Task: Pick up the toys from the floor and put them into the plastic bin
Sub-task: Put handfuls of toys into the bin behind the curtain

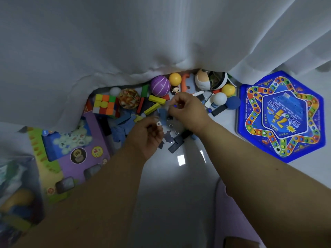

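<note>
We are barely begun: our left hand (pixel 146 136) pinches a small white die (pixel 158 124), our right hand (pixel 186 109) pinches a tiny blue piece (pixel 175 105), and the far toy pile (pixel 154 97) still covers the floor (pixel 179 185).

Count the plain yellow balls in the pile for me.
2. One yellow ball sits by the curtain, right of the purple striped ball; the other yellow ball lies left of the blue game board. More may hide under the curtain.
</note>
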Action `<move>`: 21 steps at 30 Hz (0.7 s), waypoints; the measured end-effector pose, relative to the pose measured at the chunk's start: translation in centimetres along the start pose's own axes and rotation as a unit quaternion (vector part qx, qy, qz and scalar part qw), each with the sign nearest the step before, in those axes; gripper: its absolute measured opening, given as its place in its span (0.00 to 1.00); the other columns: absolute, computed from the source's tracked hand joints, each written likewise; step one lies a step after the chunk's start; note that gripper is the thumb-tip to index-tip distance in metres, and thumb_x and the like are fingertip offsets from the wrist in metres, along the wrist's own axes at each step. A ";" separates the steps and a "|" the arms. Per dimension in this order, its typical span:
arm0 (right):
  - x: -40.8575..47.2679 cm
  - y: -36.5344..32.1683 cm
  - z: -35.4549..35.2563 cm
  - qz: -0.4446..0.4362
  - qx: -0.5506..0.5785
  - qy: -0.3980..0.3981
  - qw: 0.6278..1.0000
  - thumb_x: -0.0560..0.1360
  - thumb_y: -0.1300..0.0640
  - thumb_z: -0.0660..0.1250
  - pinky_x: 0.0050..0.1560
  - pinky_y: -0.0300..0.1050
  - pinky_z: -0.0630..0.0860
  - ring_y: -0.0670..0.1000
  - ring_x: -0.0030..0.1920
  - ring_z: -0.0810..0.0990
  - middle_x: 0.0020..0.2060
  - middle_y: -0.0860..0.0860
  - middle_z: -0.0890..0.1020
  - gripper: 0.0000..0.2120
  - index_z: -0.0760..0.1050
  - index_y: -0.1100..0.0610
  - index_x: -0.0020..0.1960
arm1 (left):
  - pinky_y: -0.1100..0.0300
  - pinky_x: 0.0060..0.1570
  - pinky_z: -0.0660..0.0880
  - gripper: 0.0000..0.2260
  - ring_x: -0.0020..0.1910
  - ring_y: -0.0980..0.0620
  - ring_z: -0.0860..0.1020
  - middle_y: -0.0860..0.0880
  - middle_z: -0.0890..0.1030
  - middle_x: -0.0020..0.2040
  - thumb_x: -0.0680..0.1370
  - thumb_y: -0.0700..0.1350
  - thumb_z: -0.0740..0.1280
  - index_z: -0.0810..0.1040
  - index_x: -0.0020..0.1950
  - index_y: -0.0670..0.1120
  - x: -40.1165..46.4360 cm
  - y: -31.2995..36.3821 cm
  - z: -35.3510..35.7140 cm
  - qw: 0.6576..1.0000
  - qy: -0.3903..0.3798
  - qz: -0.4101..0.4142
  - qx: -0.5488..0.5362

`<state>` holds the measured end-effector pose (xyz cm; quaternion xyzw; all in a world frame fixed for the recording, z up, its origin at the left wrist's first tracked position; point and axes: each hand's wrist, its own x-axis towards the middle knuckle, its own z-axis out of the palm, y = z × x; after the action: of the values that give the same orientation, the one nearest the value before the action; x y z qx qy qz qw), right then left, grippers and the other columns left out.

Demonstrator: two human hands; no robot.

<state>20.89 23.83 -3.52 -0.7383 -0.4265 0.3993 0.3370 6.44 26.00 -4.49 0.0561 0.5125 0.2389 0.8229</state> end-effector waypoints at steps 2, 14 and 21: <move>-1.2 -2.2 -0.1 -0.015 0.074 -0.064 0.995 0.72 0.60 0.72 0.42 0.48 0.78 0.51 0.38 0.77 0.41 0.58 0.80 0.04 0.76 0.57 0.44 | 0.67 0.24 0.69 0.03 0.24 0.54 0.72 0.47 0.73 0.30 0.70 0.37 0.60 0.72 0.39 0.43 -0.5 0.2 -0.6 0.999 -0.031 -0.025 -0.030; -0.2 0.3 -1.3 0.024 -0.118 0.120 0.985 0.75 0.62 0.63 0.48 0.43 0.73 0.55 0.51 0.78 0.51 0.57 0.79 0.09 0.78 0.61 0.53 | 0.71 0.21 0.64 0.17 0.21 0.56 0.71 0.49 0.71 0.31 0.81 0.49 0.57 0.72 0.35 0.43 -0.2 0.0 -0.9 0.992 -0.017 -0.123 -0.025; 1.3 3.9 -3.2 0.091 -0.435 0.024 0.895 0.76 0.67 0.57 0.51 0.55 0.74 0.62 0.59 0.71 0.62 0.62 0.70 0.17 0.68 0.64 0.65 | 0.68 0.27 0.73 0.17 0.29 0.53 0.74 0.46 0.74 0.32 0.81 0.50 0.59 0.74 0.37 0.41 -0.5 -0.6 -1.0 0.993 0.039 -0.108 -0.022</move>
<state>25.52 22.91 -5.79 -0.8561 -0.4807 0.1845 -0.0455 5.58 25.06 -4.81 -0.0269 0.5418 0.1615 0.8244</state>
